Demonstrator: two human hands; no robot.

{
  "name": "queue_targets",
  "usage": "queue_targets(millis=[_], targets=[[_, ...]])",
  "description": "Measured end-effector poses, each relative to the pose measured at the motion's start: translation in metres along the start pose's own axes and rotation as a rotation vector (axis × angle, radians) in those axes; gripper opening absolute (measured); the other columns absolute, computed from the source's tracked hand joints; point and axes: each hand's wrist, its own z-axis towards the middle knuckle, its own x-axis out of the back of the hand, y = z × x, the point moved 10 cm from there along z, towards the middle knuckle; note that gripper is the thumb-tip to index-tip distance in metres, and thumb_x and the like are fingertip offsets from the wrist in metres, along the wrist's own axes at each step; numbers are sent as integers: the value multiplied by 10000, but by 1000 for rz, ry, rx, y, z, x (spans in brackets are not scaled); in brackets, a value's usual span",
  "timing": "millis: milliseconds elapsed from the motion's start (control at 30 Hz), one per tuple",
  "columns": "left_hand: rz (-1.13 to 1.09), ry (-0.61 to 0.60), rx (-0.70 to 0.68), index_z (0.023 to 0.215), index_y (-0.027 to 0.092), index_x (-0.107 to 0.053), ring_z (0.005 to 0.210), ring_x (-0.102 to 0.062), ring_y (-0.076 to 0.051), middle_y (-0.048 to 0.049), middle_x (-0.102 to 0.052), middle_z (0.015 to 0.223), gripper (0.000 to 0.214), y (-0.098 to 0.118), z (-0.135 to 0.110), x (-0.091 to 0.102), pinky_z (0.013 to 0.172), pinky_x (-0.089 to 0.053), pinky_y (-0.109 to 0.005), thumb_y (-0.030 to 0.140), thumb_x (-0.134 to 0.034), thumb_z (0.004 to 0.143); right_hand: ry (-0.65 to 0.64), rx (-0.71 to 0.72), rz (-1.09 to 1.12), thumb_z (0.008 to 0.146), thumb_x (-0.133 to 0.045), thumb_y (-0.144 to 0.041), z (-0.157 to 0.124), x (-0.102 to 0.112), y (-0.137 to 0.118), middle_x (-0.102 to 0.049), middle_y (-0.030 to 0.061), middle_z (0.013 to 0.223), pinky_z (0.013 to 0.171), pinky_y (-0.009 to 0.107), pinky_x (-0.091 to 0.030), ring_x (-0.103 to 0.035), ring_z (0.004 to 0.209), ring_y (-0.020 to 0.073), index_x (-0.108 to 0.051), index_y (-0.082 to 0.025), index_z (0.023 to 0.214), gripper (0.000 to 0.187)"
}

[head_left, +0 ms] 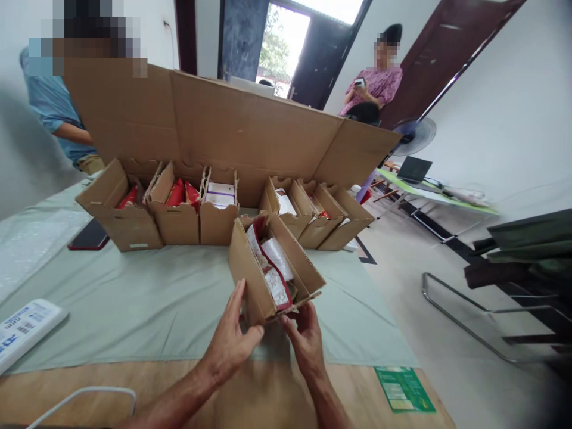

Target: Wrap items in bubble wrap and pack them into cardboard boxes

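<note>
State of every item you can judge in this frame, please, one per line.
held box: open-topped, wrapped contents inside
left hand: holding the held box's side
right hand: holding its near end
left three boxes: open-topped, contents inside
right three boxes: open-topped, contents inside
cardboard panel: standing behind the boxes
phone: flat, screen dark
laptop: open
fan: spinning or not, unclear

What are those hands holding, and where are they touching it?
A cardboard box: the left hand against its left side, the right hand at its near end.

Blown-out daylight through the doorway [286, 37]
</note>
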Motion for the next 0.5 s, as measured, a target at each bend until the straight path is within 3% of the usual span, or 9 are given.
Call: queue_targets(millis=[233,500], targets=[[8,-53,-1,1599,205,-233,1552,-254,-328,-128,-266,1686,991,6,31,3,1143,-446,-468,255,-650,701,46,6,50,861,-750,-435,7,-7,18,-654,94,1247,834,370,-598,-688,952,210,-539,-264,1278,498],[-13,48,-68,1558,215,-324,1483,-404,-304,-127,-418,1611,900,29,44,2,1117,-477,-443,221,-668,727,-3,35,-97,848,-740,-425,35,-15,-12,-675,85,1133,785,366,-610,-673,895,206,-583,-226,1206,439]])
